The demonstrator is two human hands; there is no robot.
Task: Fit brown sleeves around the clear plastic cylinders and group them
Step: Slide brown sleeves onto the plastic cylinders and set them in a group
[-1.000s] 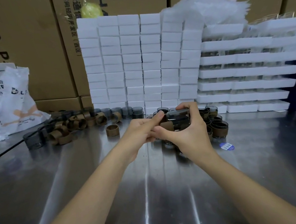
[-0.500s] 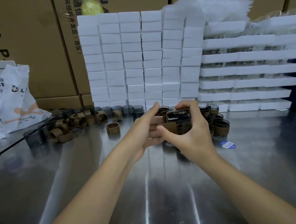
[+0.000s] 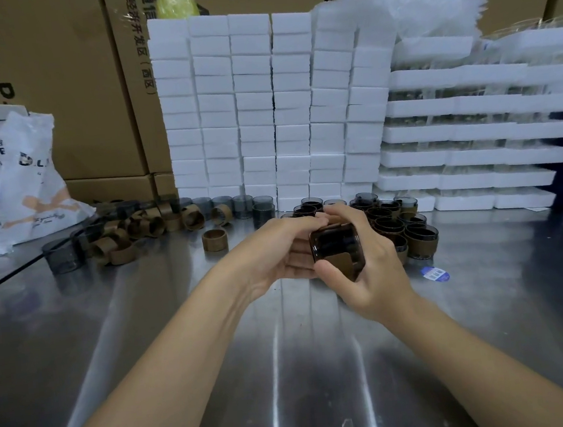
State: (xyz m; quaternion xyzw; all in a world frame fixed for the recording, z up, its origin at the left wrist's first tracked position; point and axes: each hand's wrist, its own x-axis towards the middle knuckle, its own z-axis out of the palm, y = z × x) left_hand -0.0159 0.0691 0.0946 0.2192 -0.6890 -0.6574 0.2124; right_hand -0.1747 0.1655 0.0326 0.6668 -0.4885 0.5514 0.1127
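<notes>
cylinder [image 3: 336, 242], smoky plastic, brown sleeve [image 3: 344, 263] around it, in right hand [image 3: 373, 275].

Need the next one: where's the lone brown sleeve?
Head view, left of centre: the lone brown sleeve stands on the table, between the sleeve pile and the left hand.

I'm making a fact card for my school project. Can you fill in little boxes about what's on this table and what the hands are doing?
Hands: left hand and right hand both hold one clear cylinder
Sleeve: brown sleeve covers part of that cylinder
Finished: sleeved cylinders stand grouped just beyond the right hand
Spares: loose sleeves piled far left; one lone sleeve stands apart
Waiting: bare cylinders in a row by the white foam blocks
Surface: shiny metal table
</notes>
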